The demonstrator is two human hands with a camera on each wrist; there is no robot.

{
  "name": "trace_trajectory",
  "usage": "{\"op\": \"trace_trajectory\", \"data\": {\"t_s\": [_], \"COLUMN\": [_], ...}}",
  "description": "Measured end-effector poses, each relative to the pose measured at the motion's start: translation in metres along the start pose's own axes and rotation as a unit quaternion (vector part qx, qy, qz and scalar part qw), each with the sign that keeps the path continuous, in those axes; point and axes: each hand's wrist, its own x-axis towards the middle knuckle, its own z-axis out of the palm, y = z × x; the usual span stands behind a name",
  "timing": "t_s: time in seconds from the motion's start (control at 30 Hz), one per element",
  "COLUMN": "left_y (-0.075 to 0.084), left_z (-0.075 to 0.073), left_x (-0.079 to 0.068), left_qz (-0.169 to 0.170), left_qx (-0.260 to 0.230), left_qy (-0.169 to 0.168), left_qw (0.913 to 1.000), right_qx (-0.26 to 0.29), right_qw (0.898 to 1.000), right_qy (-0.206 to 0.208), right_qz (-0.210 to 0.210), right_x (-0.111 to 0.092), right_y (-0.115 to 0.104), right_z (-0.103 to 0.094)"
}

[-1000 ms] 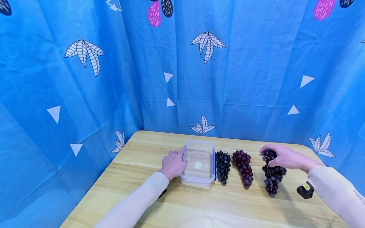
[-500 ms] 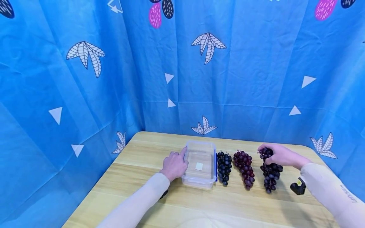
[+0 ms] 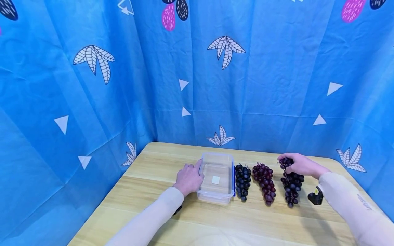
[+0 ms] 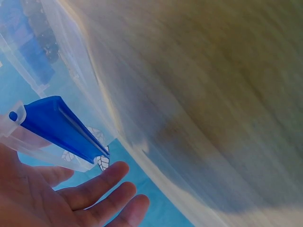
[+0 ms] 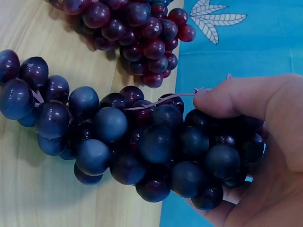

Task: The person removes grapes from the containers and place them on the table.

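Note:
In the head view, a clear plastic box [image 3: 210, 195] with blue edging stands at the middle of the table. My left hand [image 3: 188, 178] is at its left side, index finger straight along the rim. The left wrist view shows loosely extended fingers [image 4: 93, 189] beside the box's blue latch [image 4: 59, 127]; part of the hand shows through the plastic. At the right, my right hand [image 3: 303, 165] grips the stem end of a dark purple grape bunch [image 3: 291, 186], thumb across the top, other fingers partly hidden behind the grapes.
A blackish grape bunch [image 3: 243, 182] lies against the box's right side. Beside it is a reddish bunch [image 3: 264, 182]. The wooden table [image 3: 234, 225] ends at a blue patterned curtain [image 3: 271, 130] behind and at the sides.
My right hand has shifted slightly left with the dark purple grape bunch. My left hand stays at the box's left side, and the head view has shifted slightly.

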Motion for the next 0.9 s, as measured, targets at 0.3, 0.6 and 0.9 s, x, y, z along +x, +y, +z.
{"op": "trace_trajectory", "data": {"t_s": [0.3,0.6,0.9], "left_y": [-0.002,0.001,0.001], "left_z": [0.000,0.002,-0.001], "left_x": [0.000,-0.001,-0.001], "left_qz": [-0.001,0.004,0.002], "left_qx": [0.001,-0.001,0.000], "left_qy": [-0.001,-0.010,-0.005], "left_qw": [1.0000,0.9999,1.0000], "right_qx": [-0.003,0.001,-0.026], "right_qw": [1.000,1.000,1.000], "right_qy": [-0.001,-0.010,-0.008], "right_qz": [0.010,0.030,0.013], "right_x": [0.012,0.023,0.032], "right_y": [0.005,0.017,0.027], "right_z": [0.004,0.015,0.020]}}
